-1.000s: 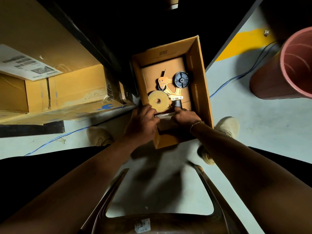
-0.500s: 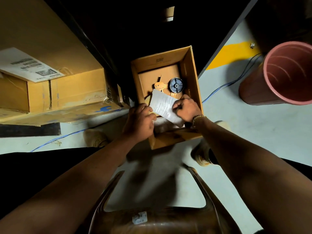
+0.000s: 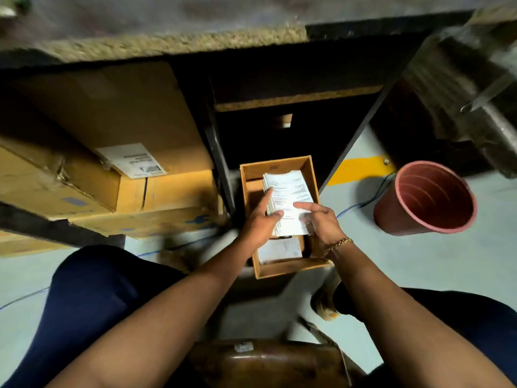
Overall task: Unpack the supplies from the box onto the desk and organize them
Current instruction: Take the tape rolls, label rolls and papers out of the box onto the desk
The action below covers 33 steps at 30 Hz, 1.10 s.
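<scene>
A small open cardboard box (image 3: 314,175) sits on the floor between my feet, under the desk edge (image 3: 173,44). Above it I hold a stack of white printed papers (image 3: 288,196) with both hands. My left hand (image 3: 258,222) grips the stack's left edge with its forefinger stretched along it. My right hand (image 3: 319,222) holds the lower right corner, forefinger lying on the top sheet. More white paper (image 3: 279,250) lies in the box's near end. The stack hides the rest of the box's contents.
A large cardboard box (image 3: 117,152) with a shipping label stands to the left under the desk. A red-brown bucket (image 3: 425,200) stands on the floor at right, with a blue cable (image 3: 361,204) beside it. A brown chair seat (image 3: 268,362) is below me.
The paper stack has come up out of the box in both hands and now covers the tape dispenser seen earlier. My view has tilted up, showing the desk edge.
</scene>
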Available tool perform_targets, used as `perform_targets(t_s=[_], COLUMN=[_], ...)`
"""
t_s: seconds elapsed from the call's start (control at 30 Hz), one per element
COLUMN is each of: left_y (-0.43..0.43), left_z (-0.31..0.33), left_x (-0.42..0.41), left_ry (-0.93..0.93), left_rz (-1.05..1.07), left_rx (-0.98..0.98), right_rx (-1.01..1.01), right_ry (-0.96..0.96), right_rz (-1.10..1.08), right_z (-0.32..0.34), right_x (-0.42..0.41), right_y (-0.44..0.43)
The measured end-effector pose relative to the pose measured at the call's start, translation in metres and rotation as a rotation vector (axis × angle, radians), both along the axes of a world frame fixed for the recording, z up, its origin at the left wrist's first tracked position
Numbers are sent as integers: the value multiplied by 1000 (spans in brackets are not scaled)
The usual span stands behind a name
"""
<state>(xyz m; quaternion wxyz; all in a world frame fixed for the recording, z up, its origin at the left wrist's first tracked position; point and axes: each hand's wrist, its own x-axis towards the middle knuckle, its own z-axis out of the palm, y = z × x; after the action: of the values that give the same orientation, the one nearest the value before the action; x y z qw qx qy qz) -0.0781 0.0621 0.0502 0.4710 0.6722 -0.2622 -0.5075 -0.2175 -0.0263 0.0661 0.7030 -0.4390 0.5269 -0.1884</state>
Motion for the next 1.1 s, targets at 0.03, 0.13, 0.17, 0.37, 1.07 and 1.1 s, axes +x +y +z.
perform_targets(t_s=[0.03, 0.13, 0.17, 0.37, 1.07, 1.1], left_y=[4, 21, 30, 108, 223, 218], left_z=[16, 56, 70, 183, 398, 396], left_x=[-3, -1, 3, 50, 369, 379], left_ry=[-21, -89, -108, -149, -776, -781], left_rz=[10, 52, 58, 91, 396, 390], left_rx=[-37, -137, -175, -351, -36, -25], right_rx=[-6, -25, -47, -243, -848, -864], right_ry=[-47, -143, -159, -241, -3, 23], right_rz=[28, 94, 120, 321, 702, 691], right_z=[18, 59, 73, 178, 371, 370], right_x=[-1, -4, -3, 24, 424, 435], right_y=[10, 30, 36, 83, 172, 169])
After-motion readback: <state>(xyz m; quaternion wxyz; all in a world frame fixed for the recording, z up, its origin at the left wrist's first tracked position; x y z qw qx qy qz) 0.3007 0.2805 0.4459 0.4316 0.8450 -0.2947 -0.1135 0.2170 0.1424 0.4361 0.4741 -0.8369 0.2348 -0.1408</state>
